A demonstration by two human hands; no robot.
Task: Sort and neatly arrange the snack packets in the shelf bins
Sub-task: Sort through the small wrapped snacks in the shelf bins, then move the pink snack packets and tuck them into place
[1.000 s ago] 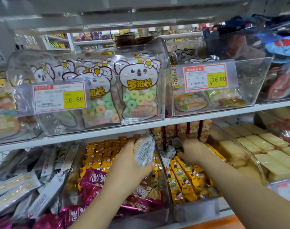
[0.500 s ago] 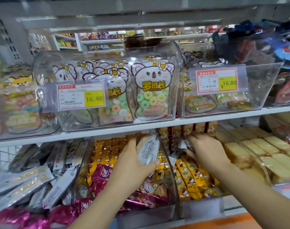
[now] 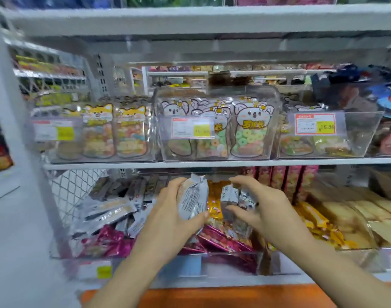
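Note:
My left hand (image 3: 174, 216) grips a white-silver snack packet (image 3: 193, 197), held upright over the middle clear bin (image 3: 230, 261) of the lower shelf. My right hand (image 3: 263, 207) holds a couple of small silver packets (image 3: 236, 201) just to the right of it, fingers curled around them. Beneath both hands the bin holds magenta packets (image 3: 221, 241) in front and orange-yellow packets (image 3: 215, 192) behind. The left bin carries silver and dark bar packets (image 3: 114, 210) and more magenta ones (image 3: 107, 241).
Yellow bar packets (image 3: 317, 227) and pale cake packets (image 3: 368, 210) fill the bins on the right. The shelf above holds clear bins of bear-shaped gummy-ring bags (image 3: 250, 130) with price tags (image 3: 192, 127). A white upright post (image 3: 16, 130) stands at left; red boxes (image 3: 285, 178) line the back.
My right hand has come out of the yellow-bar bin with small silver packets and moved left beside my left hand. The view has swung to the left and upward.

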